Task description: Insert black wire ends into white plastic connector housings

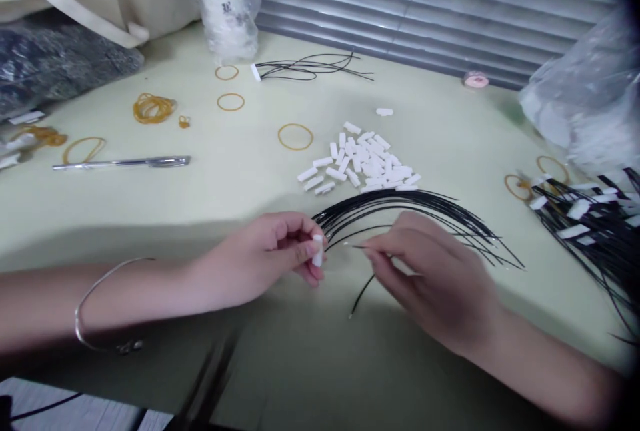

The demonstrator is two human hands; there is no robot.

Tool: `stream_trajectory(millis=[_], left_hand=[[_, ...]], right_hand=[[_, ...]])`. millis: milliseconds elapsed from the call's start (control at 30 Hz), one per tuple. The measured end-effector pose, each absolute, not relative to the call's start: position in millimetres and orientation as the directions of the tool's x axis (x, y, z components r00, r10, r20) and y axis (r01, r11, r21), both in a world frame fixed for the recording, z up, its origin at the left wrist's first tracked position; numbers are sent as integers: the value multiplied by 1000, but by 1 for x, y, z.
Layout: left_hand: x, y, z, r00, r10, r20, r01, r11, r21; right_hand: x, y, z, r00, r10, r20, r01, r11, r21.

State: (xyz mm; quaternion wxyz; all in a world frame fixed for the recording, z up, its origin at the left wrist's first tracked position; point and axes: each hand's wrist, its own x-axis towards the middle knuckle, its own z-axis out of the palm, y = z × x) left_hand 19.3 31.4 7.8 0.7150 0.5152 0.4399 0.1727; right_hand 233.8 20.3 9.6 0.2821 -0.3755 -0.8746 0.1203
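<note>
Between thumb and fingers, my left hand (280, 247) pinches a small white connector housing (317, 251), held roughly upright. Facing it from the right, my right hand (435, 271) grips a thin black wire (357, 245), whose metal-tipped end points left toward the housing with a gap between them. The wire's other end hangs below my fingers. Just behind both hands lies a curved bundle of black wires (400, 199) on the table. Beyond the bundle is a loose pile of white connector housings (373, 161).
Rubber bands (153, 109) and a pen (123, 163) lie to the left. A wired connector (256, 72) rests at the back near a plastic-wrapped cup (230, 17). On the right are assembled black wires (590, 224) and a clear plastic bag (585, 97). Window blinds (425, 4) border the table's back.
</note>
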Motion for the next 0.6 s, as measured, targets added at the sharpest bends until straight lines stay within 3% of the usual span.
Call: stream_trajectory(millis=[100,600], left_hand=[[18,33,5,579,691,-433,160,424,891],[18,30,5,565,692,-450,228,394,890]], right_hand=[[236,20,11,-488,773,406,624,634,-457],[217,23,-1,-506,794,336,559,599,-573]])
